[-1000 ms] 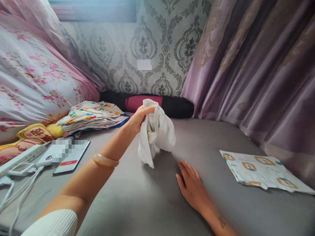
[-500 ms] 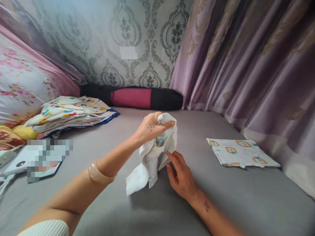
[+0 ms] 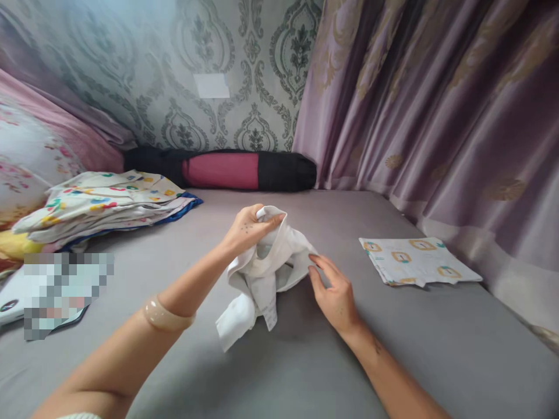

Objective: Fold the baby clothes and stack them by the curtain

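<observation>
A small white garment (image 3: 286, 256) hangs crumpled above the grey bed sheet, with a tag-like strip and a rolled white end dangling below. My left hand (image 3: 251, 230) grips its upper rim, thumb on the near side and fingers behind. At the garment's right edge, my right hand (image 3: 334, 291) pinches the cloth between thumb and fingertips and holds it out sideways. The inside of the opening shows in part; the garment's exact kind cannot be made out. To the right lies a folded white cloth (image 3: 419, 260) with an orange print.
On the left sits a pile of patterned clothes (image 3: 113, 201) beside a floral pillow (image 3: 21, 151). Nearer are phone-like devices (image 3: 65, 297), partly blurred out. A black and maroon bolster-shaped bag (image 3: 222, 170) lies along the wall. Purple curtains (image 3: 393, 105) hang at right.
My right hand has moved right, drawing the garment's edge outward so the cloth spreads wider. My left hand still holds the rim. The view has shifted slightly to the right.
</observation>
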A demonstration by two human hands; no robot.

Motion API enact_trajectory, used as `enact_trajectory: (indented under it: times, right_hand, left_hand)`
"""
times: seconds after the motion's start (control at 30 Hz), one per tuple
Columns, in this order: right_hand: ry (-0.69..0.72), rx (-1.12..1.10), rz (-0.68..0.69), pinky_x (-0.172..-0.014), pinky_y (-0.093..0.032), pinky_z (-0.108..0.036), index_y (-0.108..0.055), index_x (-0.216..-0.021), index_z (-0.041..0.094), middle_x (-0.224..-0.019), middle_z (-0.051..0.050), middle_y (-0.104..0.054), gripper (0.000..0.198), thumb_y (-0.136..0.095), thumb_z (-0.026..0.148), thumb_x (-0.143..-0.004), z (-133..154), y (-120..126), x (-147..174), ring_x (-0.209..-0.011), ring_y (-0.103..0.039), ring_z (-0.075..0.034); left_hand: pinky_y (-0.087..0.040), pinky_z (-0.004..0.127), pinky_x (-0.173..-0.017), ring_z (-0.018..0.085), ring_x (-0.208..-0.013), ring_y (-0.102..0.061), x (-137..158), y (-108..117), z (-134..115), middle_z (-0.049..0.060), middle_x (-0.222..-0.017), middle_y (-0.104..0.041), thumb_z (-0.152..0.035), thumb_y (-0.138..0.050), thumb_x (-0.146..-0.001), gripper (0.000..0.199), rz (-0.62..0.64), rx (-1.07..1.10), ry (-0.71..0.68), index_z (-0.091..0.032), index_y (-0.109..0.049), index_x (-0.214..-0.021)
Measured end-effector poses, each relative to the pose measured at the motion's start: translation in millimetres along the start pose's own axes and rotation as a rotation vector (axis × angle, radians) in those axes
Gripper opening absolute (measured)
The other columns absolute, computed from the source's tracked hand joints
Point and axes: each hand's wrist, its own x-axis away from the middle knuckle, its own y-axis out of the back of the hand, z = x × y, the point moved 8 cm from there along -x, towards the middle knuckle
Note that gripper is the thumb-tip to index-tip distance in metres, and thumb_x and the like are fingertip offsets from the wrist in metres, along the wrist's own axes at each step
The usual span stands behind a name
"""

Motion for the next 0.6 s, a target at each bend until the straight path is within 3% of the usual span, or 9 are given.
enact_trajectory:
  times: [0.1,0.2,0.3,0.4,0.5,0.6]
  right_hand:
    - [-0.102,-0.109,-0.087,-0.088,-0.053,-0.032,-0.068,-0.100,0.023,-0.100,-0.005,-0.071,0.016,-0.056,0.023,-0.090,-9,18,-8,-0.093,-0.067,-0.018]
    - [-0.325,-0.264,-0.081,-0.073,-0.053,-0.027,-0.067,-0.091,0.023,-0.084,-0.002,-0.070,0.010,-0.060,0.026,-0.084,-26,26,-12,-0.077,-0.066,-0.016]
    - [-0.507,-0.500,-0.088,-0.065,-0.049,-0.023,-0.063,-0.093,0.022,-0.079,0.001,-0.067,0.017,-0.065,0.025,-0.076,-43,29,-12,-0.072,-0.063,-0.013]
    - [-0.662,-0.675,-0.107,-0.053,-0.041,-0.019,-0.063,-0.093,0.022,-0.073,0.003,-0.064,0.025,-0.063,0.022,-0.068,-60,27,-8,-0.060,-0.054,-0.010]
    - [-0.834,-0.669,-0.094,-0.045,-0.033,-0.020,-0.064,-0.086,0.020,-0.065,0.003,-0.061,0.024,-0.057,0.024,-0.064,-83,21,1,-0.051,-0.047,-0.010]
    - [-0.893,-0.462,-0.031,-0.047,-0.036,-0.022,-0.065,-0.079,0.019,-0.064,0.001,-0.063,0.022,-0.051,0.027,-0.064,-105,20,7,-0.055,-0.052,-0.014]
  left_hand:
    - [-0.032,0.022,-0.050,0.010,-0.056,-0.045,1,-1,14,-0.004,-0.062,-0.050,-0.056,-0.071,-0.070,0.041,0.015,0.041,0.015,-0.017,-0.060,-0.073]
    - [-0.031,0.021,-0.049,0.009,-0.054,-0.042,5,-3,25,-0.005,-0.060,-0.045,-0.057,-0.070,-0.071,0.043,0.017,0.100,0.024,-0.017,-0.055,-0.070]
    - [-0.027,0.020,-0.047,0.008,-0.053,-0.037,10,-7,28,-0.006,-0.058,-0.040,-0.056,-0.070,-0.073,0.044,0.031,0.137,0.028,-0.018,-0.050,-0.066]
    - [-0.029,0.020,-0.050,0.008,-0.057,-0.039,17,-19,24,-0.004,-0.063,-0.044,-0.053,-0.067,-0.077,0.038,0.122,0.210,0.022,-0.017,-0.056,-0.074]
    - [-0.030,0.020,-0.053,0.009,-0.060,-0.040,24,-31,20,-0.003,-0.066,-0.046,-0.054,-0.064,-0.080,0.038,0.207,0.249,0.008,-0.016,-0.060,-0.078]
    - [-0.026,0.021,-0.051,0.008,-0.057,-0.035,28,-41,23,-0.004,-0.061,-0.040,-0.055,-0.063,-0.081,0.041,0.256,0.244,0.020,-0.016,-0.057,-0.070]
